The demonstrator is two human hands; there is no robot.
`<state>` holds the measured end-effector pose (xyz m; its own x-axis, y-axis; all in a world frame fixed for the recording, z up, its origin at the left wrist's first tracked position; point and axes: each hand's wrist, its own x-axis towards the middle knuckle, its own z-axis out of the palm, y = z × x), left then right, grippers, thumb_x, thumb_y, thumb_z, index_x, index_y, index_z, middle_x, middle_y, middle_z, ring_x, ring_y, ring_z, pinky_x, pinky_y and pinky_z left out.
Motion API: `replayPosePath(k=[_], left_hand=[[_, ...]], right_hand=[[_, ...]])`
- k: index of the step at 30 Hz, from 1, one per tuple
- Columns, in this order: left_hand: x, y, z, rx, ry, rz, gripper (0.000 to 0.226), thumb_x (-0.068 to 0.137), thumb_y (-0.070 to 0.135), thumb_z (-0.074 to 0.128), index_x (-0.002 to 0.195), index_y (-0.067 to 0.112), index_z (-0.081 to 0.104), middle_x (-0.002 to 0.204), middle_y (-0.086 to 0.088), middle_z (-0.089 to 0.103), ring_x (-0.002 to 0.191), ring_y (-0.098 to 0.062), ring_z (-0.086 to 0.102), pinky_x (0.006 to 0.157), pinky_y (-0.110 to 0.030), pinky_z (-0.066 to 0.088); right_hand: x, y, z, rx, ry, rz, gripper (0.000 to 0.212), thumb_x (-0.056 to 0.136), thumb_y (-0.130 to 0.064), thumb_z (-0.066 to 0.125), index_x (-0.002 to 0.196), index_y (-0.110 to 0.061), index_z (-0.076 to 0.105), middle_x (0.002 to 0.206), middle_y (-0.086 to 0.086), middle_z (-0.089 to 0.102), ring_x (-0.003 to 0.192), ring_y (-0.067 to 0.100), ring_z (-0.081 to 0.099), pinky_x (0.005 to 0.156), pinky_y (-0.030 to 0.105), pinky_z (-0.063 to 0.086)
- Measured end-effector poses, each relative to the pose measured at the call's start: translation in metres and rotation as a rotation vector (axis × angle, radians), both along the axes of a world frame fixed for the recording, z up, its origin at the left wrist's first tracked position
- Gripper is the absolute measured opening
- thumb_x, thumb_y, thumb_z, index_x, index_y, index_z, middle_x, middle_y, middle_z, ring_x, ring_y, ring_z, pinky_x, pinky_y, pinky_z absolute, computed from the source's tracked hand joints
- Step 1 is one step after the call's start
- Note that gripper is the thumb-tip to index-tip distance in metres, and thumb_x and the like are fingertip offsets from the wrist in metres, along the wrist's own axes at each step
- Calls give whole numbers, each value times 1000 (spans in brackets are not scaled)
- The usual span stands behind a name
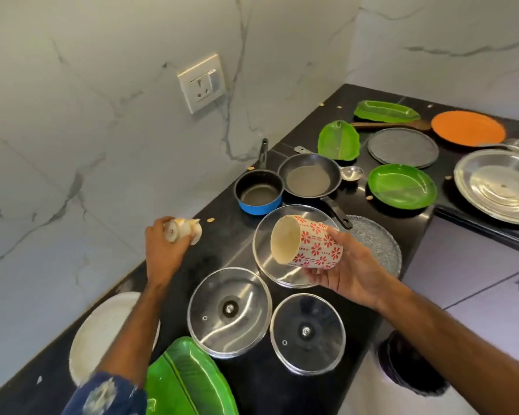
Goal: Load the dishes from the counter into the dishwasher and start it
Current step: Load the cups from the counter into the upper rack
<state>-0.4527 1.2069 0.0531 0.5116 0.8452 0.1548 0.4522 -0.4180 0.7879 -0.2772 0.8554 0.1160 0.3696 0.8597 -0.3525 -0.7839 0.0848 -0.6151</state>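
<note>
My right hand [349, 272] grips a white cup with red flowers [307, 245], tilted on its side with its mouth facing left, above a glass lid [270, 265]. My left hand [165, 250] holds a small cream cup [182, 230] over the black counter [240, 235] near the wall. Two more glass lids [229, 313] [307, 333] lie knob-up in front of me. The dishwasher is not in view.
Behind the lids stand a blue saucepan [259, 193] and a black frying pan [309, 175]. Green leaf plates [402, 187] [339, 140] [186, 381], a grey plate [402, 146], an orange plate [468, 128], a steel platter [501, 187] and a white plate [102, 330] lie about.
</note>
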Motion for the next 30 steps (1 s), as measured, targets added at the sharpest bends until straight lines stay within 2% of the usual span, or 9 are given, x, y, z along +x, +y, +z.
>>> replayPosePath(k=[3,6,9,12,15,18,20,26,30], left_hand=[[12,-52,18,-344,-345,-108,53,83,33,80,130,24,57,128,-7,61,115,-25,62,95,-40,54],[32,-126,32,-699,-566,-303,51,93,29,60,142,21,51,132,-9,62,116,-25,63,90,-42,56],[60,-206,40,-1025,-679,-407,47,100,26,44,144,11,48,128,-14,64,109,-27,65,85,-41,58],[89,-279,35,-1251,-640,-392,47,101,32,43,139,5,53,134,-22,58,118,-33,59,83,-46,60],[119,-364,34,-1247,-508,-520,33,94,44,54,112,21,68,109,-6,69,97,-21,66,67,-34,60],[137,-447,29,-1266,-383,-692,48,86,48,66,123,18,64,108,-6,68,92,-19,68,68,-32,60],[150,-505,21,-1287,-291,-770,45,95,40,56,131,13,60,109,-7,68,95,-19,68,71,-32,60],[176,-663,7,-1101,-59,-1032,27,98,26,50,121,17,61,95,-1,70,84,-13,68,67,-27,59],[194,-747,-3,-1010,101,-1197,35,91,34,64,123,20,61,104,-5,66,90,-17,64,66,-28,56]], right_hand=[[0,-27,-4,51,71,-33,75,70,-47,84,127,-6,58,108,22,64,90,32,65,76,39,59],[2,-61,-6,81,95,-77,66,76,-55,75,123,-9,66,110,19,64,90,30,63,72,36,59],[5,-111,-7,72,107,-209,54,89,-60,53,115,-17,72,115,13,65,94,27,63,69,35,57],[5,-176,-8,51,94,-315,52,95,-56,43,114,-18,74,116,10,67,102,26,63,85,42,51],[-2,-261,-14,103,80,-440,44,98,-46,43,119,-17,70,116,9,68,101,25,65,87,43,51],[-16,-351,-27,163,75,-524,41,95,-37,54,129,-16,59,126,12,59,109,26,58,90,43,49],[-30,-413,-36,163,72,-610,42,93,-33,57,131,-16,55,128,14,54,111,28,55,90,44,49],[-72,-567,-63,63,79,-882,50,94,-30,57,141,-16,49,130,15,55,109,30,59,90,48,51],[-94,-642,-78,14,124,-1090,52,88,-31,67,137,-16,55,133,18,53,112,32,53,84,45,51]])
